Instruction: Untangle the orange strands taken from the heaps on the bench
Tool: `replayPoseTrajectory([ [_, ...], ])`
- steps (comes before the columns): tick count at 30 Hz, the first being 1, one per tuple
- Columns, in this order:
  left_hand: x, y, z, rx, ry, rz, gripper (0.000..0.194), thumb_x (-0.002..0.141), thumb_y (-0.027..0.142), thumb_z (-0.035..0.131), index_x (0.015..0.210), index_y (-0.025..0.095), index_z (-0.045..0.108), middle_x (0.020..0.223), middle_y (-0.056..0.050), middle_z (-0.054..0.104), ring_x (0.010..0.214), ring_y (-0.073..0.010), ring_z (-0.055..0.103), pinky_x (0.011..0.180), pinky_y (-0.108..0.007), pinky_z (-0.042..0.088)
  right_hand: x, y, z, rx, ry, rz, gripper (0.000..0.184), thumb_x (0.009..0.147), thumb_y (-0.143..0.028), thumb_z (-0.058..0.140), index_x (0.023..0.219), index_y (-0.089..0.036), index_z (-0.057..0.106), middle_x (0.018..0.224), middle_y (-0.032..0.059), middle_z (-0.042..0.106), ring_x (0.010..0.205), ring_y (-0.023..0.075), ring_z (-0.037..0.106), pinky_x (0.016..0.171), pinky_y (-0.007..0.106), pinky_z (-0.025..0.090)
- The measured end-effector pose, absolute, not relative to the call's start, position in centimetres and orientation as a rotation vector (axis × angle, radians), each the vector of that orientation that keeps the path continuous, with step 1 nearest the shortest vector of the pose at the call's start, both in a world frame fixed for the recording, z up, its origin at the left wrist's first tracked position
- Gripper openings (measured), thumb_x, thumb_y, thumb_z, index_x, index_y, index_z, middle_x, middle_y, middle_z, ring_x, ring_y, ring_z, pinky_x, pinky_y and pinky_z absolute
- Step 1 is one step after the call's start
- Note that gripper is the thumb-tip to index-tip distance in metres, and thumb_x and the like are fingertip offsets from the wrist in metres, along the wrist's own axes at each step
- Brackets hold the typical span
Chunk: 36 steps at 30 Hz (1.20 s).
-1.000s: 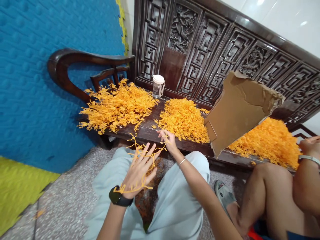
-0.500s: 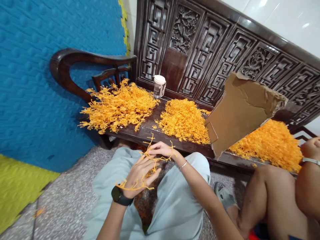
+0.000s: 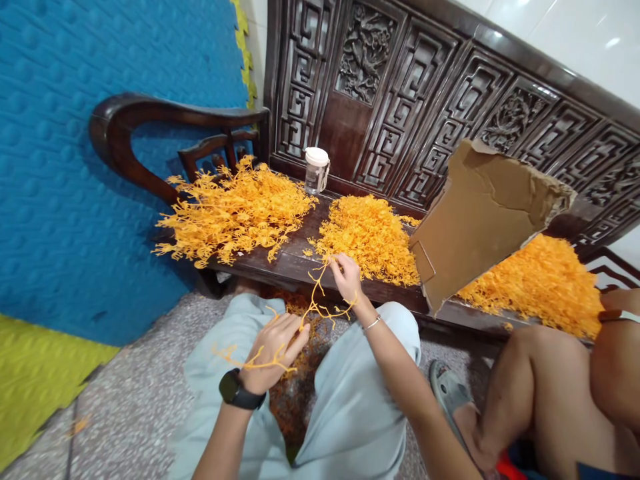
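My left hand [image 3: 273,353] is closed over my lap, gripping a thin yellow branching stem [image 3: 315,303] that looks like plastic. Part of the stem lies across the back of that hand near the wrist, and other branches rise toward the bench. Up at the bench's front edge, my right hand [image 3: 346,280] has thumb and fingers pinched at the upper end of the stem. Its fingertips are beside the middle pile of small yellow-orange pieces [image 3: 373,237]. Whether a loose piece is also in the pinch is hidden.
On the dark wooden bench [image 3: 295,265] are a left pile of branching yellow pieces [image 3: 235,213], a lidded bottle [image 3: 317,172], a leaning cardboard sheet [image 3: 485,213] and a right-hand pile [image 3: 545,287]. Another person's leg [image 3: 530,393] is at right. Yellow bits litter the floor between my knees.
My right hand has moved from beside my left hand up and right to the bench edge, its fingers now pinched. My left hand has closed and shifted slightly down and left.
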State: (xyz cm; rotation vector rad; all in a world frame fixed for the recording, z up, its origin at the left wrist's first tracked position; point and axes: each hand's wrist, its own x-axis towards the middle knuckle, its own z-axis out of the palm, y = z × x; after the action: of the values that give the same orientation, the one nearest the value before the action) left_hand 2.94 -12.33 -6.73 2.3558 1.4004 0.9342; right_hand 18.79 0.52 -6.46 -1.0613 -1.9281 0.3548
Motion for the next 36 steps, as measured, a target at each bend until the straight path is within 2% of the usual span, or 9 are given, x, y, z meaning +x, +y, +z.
replayPoseTrajectory([
  [2, 3.1, -12.4, -6.8, 2.351, 1.415, 0.937, 0.028, 0.087, 0.023, 0.029, 0.063, 0.018, 0.043, 0.062, -0.002, 0.049, 0.062, -0.0162, 0.048, 0.062, -0.030, 0.039, 19.3, 0.7, -6.3, -1.088, -1.990, 0.067, 0.027, 0.086, -0.031, 0.036, 0.083, -0.015, 0.058, 0.075, 0.0063, 0.057, 0.073, 0.0148, 0.050, 0.072, 0.029, 0.036],
  [4, 3.2, -12.5, -6.8, 2.383, 1.436, 0.930, 0.030, 0.087, 0.023, 0.028, 0.063, 0.018, 0.045, 0.061, -0.003, 0.049, 0.061, -0.0165, 0.049, 0.058, -0.030, 0.040, 19.8, 1.1, -6.2, -1.103, -2.009, -0.079, 0.027, 0.086, -0.031, 0.036, 0.084, -0.014, 0.057, 0.075, 0.0064, 0.057, 0.072, 0.0144, 0.049, 0.072, 0.029, 0.035],
  [8, 3.5, -13.1, -6.8, 2.575, 1.339, 1.004, 0.036, 0.087, 0.018, 0.023, 0.063, 0.018, 0.050, 0.058, -0.003, 0.050, 0.058, -0.0157, 0.048, 0.058, -0.029, 0.041, 22.0, 2.8, -5.9, -1.287, -1.588, -0.014, 0.038, 0.086, -0.038, 0.031, 0.073, -0.013, 0.057, 0.062, 0.0034, 0.053, 0.057, 0.0116, 0.046, 0.061, 0.027, 0.036],
  [11, 3.4, -13.4, -6.3, 2.583, 1.288, 1.073, 0.037, 0.086, 0.017, 0.024, 0.063, 0.018, 0.053, 0.058, -0.004, 0.051, 0.057, -0.0150, 0.049, 0.057, -0.028, 0.042, 24.7, 4.2, -5.2, -1.337, -1.198, 0.049, 0.043, 0.086, -0.042, 0.026, 0.080, -0.013, 0.057, 0.065, 0.0040, 0.054, 0.051, 0.0109, 0.045, 0.052, 0.025, 0.036],
  [18, 3.3, -13.2, -5.5, 2.432, 1.407, 1.061, 0.036, 0.086, 0.024, 0.027, 0.059, 0.018, 0.051, 0.054, -0.002, 0.049, 0.052, -0.0141, 0.048, 0.052, -0.026, 0.041, 29.1, 5.3, -4.4, -1.262, -1.086, -0.008, 0.040, 0.085, -0.041, 0.023, 0.098, -0.025, 0.057, 0.088, 0.0109, 0.057, 0.076, 0.0172, 0.055, 0.067, 0.033, 0.042],
  [23, 3.5, -13.1, -5.7, 2.466, 1.354, 1.133, 0.036, 0.086, 0.024, 0.027, 0.058, 0.019, 0.050, 0.052, -0.002, 0.049, 0.050, -0.0138, 0.048, 0.050, -0.026, 0.041, 31.2, 5.6, -4.1, -1.267, -1.041, -0.152, 0.044, 0.087, -0.040, 0.019, 0.102, -0.019, 0.055, 0.094, 0.0156, 0.055, 0.092, 0.0195, 0.054, 0.080, 0.036, 0.041],
  [27, 3.7, -13.0, -5.8, 2.510, 1.352, 1.111, 0.040, 0.087, 0.025, 0.023, 0.058, 0.019, 0.050, 0.053, -0.002, 0.050, 0.049, -0.0143, 0.048, 0.050, -0.026, 0.041, 31.3, 5.8, -3.8, -1.287, -1.048, -0.213, 0.045, 0.088, -0.037, 0.017, 0.110, -0.012, 0.048, 0.098, 0.0162, 0.056, 0.093, 0.0205, 0.053, 0.080, 0.038, 0.041],
  [32, 4.0, -12.9, -5.9, 2.546, 1.324, 1.087, 0.041, 0.087, 0.026, 0.021, 0.059, 0.019, 0.050, 0.053, -0.002, 0.050, 0.049, -0.0144, 0.049, 0.048, -0.026, 0.041, 29.8, 6.3, -3.2, -1.265, -1.179, -0.277, 0.044, 0.087, -0.039, 0.017, 0.105, -0.019, 0.052, 0.093, 0.0125, 0.060, 0.089, 0.0176, 0.056, 0.076, 0.033, 0.044],
  [36, 4.1, -12.8, -5.9, 2.494, 1.329, 1.139, 0.038, 0.087, 0.026, 0.025, 0.058, 0.020, 0.049, 0.051, -0.001, 0.049, 0.047, -0.0137, 0.048, 0.048, -0.025, 0.040, 29.6, 6.8, -2.7, -1.279, -1.299, -0.158, 0.044, 0.086, -0.040, 0.019, 0.101, -0.018, 0.055, 0.097, 0.0138, 0.059, 0.095, 0.0192, 0.055, 0.078, 0.035, 0.044],
])
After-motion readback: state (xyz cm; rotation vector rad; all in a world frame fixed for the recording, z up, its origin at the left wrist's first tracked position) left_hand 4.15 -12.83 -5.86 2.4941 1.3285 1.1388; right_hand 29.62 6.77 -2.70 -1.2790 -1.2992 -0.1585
